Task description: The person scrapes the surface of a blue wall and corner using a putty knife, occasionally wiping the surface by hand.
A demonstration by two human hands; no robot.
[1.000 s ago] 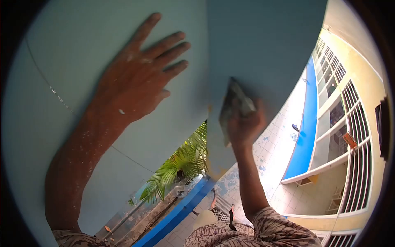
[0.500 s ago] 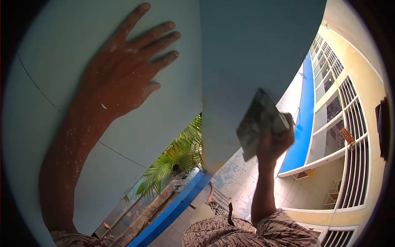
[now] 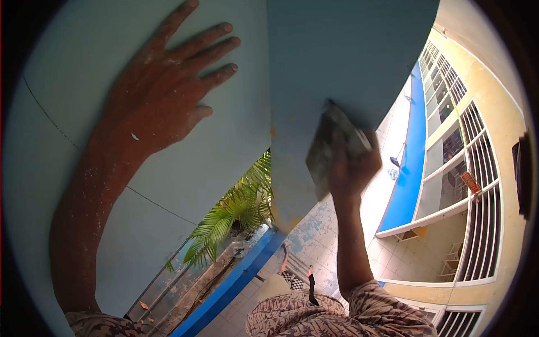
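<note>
My left hand (image 3: pixel 157 92) lies flat with spread fingers on the pale blue-green face of a pillar (image 3: pixel 224 151). White specks dot its back and the forearm. In my right hand (image 3: pixel 356 168) is a flat, dark grey, roughly rectangular piece of sandpaper (image 3: pixel 321 154) with a pale edge. My fingers press along its back, and it lies against the darker adjoining face of the pillar (image 3: pixel 331 50), right of the corner. Brownish worn patches mark that corner near its lower end.
Green palm fronds (image 3: pixel 224 219) grow beyond the pillar. A blue kerb (image 3: pixel 236 286) runs below them beside a tiled floor (image 3: pixel 317 241). On the right is a yellow building (image 3: pixel 497 73) with barred windows (image 3: pixel 485 224) and a blue strip (image 3: pixel 407 191). A chair-like frame (image 3: pixel 449 261) stands there.
My right hand has moved left and upward with the sandpaper across the darker face. The left hand keeps its place on the wall, while the whole view shifts slightly.
</note>
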